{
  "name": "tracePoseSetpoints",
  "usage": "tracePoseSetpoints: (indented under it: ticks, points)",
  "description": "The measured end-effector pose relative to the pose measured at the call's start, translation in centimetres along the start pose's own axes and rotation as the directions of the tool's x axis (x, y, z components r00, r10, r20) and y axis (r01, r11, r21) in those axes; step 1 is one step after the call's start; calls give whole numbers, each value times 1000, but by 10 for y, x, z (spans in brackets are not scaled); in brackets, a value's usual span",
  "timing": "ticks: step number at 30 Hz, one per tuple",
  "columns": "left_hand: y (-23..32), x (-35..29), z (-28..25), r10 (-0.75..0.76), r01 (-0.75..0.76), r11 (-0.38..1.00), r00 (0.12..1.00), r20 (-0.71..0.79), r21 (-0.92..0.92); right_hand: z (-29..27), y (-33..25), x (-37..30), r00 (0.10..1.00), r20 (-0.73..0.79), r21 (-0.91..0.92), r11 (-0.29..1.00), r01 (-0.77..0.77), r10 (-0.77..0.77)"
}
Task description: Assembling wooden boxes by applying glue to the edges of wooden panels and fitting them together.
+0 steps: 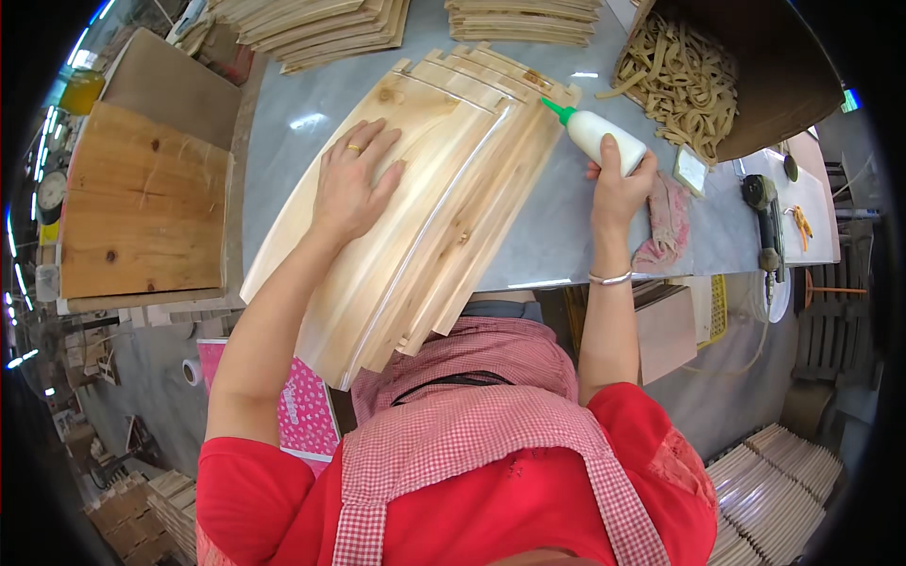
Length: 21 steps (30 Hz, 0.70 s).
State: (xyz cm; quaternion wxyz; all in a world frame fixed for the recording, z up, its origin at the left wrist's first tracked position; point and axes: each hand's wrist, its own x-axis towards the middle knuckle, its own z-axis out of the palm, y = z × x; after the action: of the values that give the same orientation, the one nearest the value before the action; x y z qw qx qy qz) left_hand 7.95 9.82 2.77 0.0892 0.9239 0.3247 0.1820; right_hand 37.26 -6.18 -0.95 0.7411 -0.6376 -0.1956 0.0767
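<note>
A fanned stack of pale wooden boards [472, 222] lies aslant on the grey table, its near end jutting past the front edge. The boards have notched far ends, and a thin whitish line runs lengthwise down the top board's right edge. My left hand [354, 179] rests flat on the top board [429, 127], fingers slightly apart, a ring on one of them. My right hand [625, 193] grips a white squeeze bottle [593, 132] with a green nozzle. The bottle is tilted, its tip pointing up and left, close to the far right corner of the stack.
Two stacks of boards [326, 28] stand at the table's far side. A cardboard box [779, 85] of tan strips [679, 80] is at back right. Near my right wrist lie a pinkish cloth [666, 222] and a small pale block [690, 171]. Farther right are a power tool [763, 222] and orange-handled pliers [802, 226].
</note>
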Motion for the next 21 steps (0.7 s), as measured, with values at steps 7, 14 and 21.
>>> tracePoseSetpoints:
  ticks: [7,14,21]
  points:
    - [-1,1,1,32,-32,999,999,-27,5,3,1,1,1000,-12,-38,999,16,-16]
    - [0,1,1,31,-31,1000,999,-33,2,-1,1,-7,1000,-10,-67,998,17,-17]
    - [-6,-2,5,62,-61,998,995,-72,17,-11,-15,-49,994,65,-71,994,-77,82]
